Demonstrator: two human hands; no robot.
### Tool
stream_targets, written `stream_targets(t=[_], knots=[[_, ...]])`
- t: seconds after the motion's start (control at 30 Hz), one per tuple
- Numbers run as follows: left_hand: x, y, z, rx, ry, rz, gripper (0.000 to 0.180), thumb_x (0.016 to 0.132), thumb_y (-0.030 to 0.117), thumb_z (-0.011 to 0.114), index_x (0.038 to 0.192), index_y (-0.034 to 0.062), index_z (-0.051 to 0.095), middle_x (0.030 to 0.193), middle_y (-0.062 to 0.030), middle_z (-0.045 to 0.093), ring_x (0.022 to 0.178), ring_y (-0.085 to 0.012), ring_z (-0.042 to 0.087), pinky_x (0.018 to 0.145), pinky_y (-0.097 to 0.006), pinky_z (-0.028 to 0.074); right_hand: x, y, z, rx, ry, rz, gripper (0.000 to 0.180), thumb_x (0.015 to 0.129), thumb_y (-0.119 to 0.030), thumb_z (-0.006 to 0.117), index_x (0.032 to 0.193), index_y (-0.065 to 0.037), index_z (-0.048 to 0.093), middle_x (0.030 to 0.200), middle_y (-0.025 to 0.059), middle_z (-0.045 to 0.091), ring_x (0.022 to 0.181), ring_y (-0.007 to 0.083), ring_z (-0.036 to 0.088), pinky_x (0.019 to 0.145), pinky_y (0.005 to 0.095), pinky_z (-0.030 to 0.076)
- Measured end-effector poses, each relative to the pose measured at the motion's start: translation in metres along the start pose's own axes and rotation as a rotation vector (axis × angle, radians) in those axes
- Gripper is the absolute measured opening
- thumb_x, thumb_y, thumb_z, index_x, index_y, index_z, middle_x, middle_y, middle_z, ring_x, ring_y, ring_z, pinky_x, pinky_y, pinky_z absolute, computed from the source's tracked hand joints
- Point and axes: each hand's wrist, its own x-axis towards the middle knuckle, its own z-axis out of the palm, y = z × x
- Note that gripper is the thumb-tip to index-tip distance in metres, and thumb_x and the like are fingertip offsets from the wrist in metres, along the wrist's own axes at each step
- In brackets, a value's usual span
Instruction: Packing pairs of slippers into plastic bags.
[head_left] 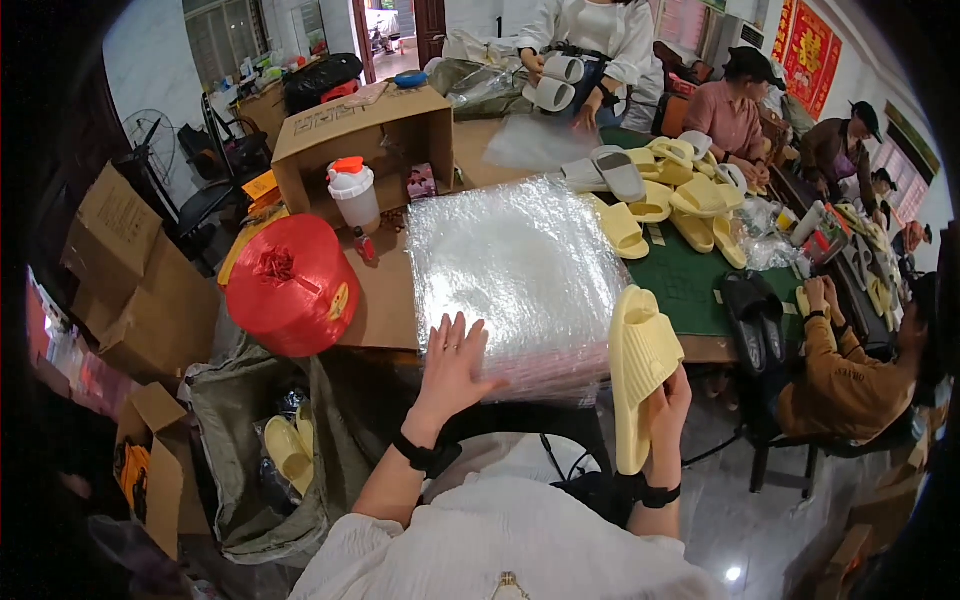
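A large red spool of plastic twine [292,285] sits at the left end of the brown work table [385,300], with a white plastic bottle with an orange cap [353,192] and an open cardboard box [365,140] behind it. Further along the table, on a green mat [690,285], lie a heap of pale yellow foam slides [680,195], a grey slide [620,172] and a pair of black slides [755,318]; other people sit around the far and right sides of it, handling footwear. Below the table's left edge, an open sack [300,450] holds more yellow slides. A thick square stack of clear plastic bags [518,280], shiny and crinkled, lies flat on the table directly ahead. The left hand [455,365] rests on the stack's near edge with fingers spread wide and flat, gripping nothing. The right hand [668,405] is closed around the heel end of a pale yellow ribbed foam slide [640,370], held upright just beside the stack's right corner, at the table's near edge.
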Motion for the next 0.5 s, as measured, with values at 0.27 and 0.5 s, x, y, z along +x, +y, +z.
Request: stream_targets(t=[0.27,0.5], knots=[[-0.004,0.001,-0.004,-0.045,-0.098,0.101,0.089,0.068,0.045,0.082,0.145,0.0184,0.047,0.156,-0.0267,0.025,0.145,-0.045,0.022,0.115,-0.053,0.022,-0.002,0.003,0.01,-0.01,-0.055,-0.001,0.032,0.096,-0.002,0.055,0.128,0.004,0.051,0.111,0.0094,0.068,0.103,0.0145,0.063,0.088,0.0278,0.046],[0.004,0.007,0.006,0.015,-0.096,0.123,0.065,0.084,0.046,0.069,0.143,0.0253,0.05,0.156,-0.0225,0.029,0.144,-0.0439,0.025,0.112,-0.054,0.027,-0.001,0.013,0.004,-0.028,-0.048,0.0,0.032,0.096,-0.001,0.055,0.127,0.004,0.051,0.11,0.0088,0.068,0.103,0.0137,0.063,0.088,0.027,0.046]])
